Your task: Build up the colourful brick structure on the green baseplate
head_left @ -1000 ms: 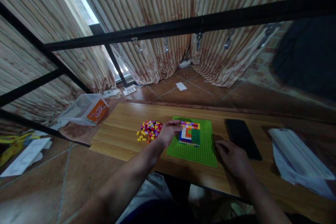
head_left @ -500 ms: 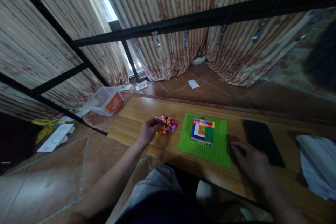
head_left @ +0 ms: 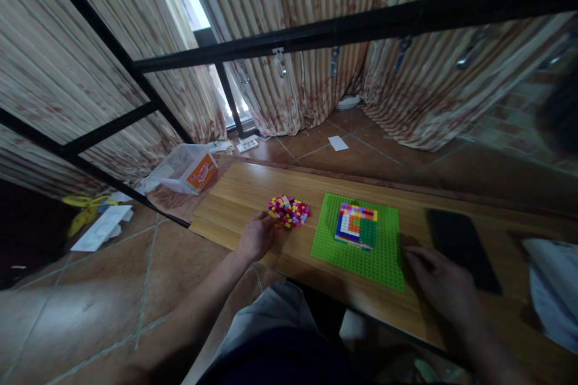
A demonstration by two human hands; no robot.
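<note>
My left hand [head_left: 256, 237] is at the near left side of a pile of small coloured bricks [head_left: 291, 212]. Its fingers are drawn together at the pile's edge, and whatever may be between them is hidden. To the right lies a green studded baseplate [head_left: 327, 246]. On it stands a layered block of bricks [head_left: 356, 227], with white, blue, orange, green, yellow and purple on top. Just off the baseplate's right edge, my right hand [head_left: 440, 280] rests on the table with fingers curled and thumb near the index finger; I see nothing in it.
A dark flat phone-like slab [head_left: 463, 249] lies on the wooden table [head_left: 239, 192] beyond my right hand. A whitish bundle [head_left: 553, 289] is at the far right. A clear plastic box [head_left: 185, 168] with an orange label stands past the table's left end. A black metal bar [head_left: 316, 39] crosses above.
My left hand has lowered slightly toward the near edge of the brick pile, its fingers now pointing down. The view has shifted a little. My right hand stays beside the baseplate.
</note>
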